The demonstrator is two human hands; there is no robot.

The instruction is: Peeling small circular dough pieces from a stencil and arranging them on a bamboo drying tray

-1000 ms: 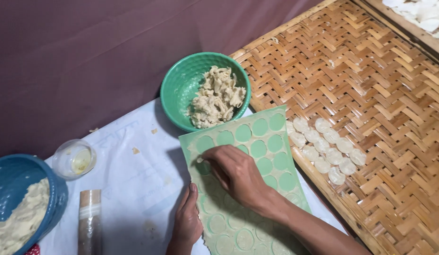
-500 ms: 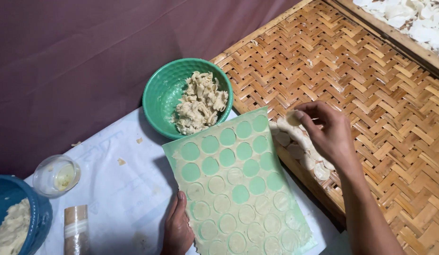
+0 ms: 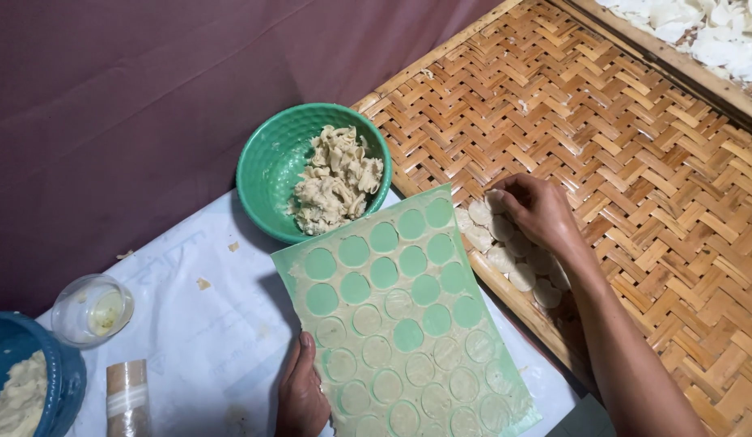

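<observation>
Viewed from above: right hand (image 3: 538, 212) reaching onto the woven bamboo tray (image 3: 635, 162), fingers curled and pinching a small pale dough disc (image 3: 495, 201) at the top of a cluster of like discs (image 3: 513, 259) lying along the tray's near edge. Left hand (image 3: 301, 392) lying flat and open, pressing down the lower left border of the green dough sheet (image 3: 408, 316) (a rolled slab cut into rows of circles, the upper rows already emptied to green holes, the lower rows still filled). Sheet resting on a white cloth (image 3: 198, 324) over the table, its right corner just beside the tray's frame. Green bowl (image 3: 266, 174) of crumpled dough scraps (image 3: 335, 182) standing just above the sheet, touching the tray's edge. At far left, a blue bowl (image 3: 60, 380) of pale dough, a small clear glass cup (image 3: 91, 309) and a wrapped roller (image 3: 127, 396), well apart from both hands.
</observation>
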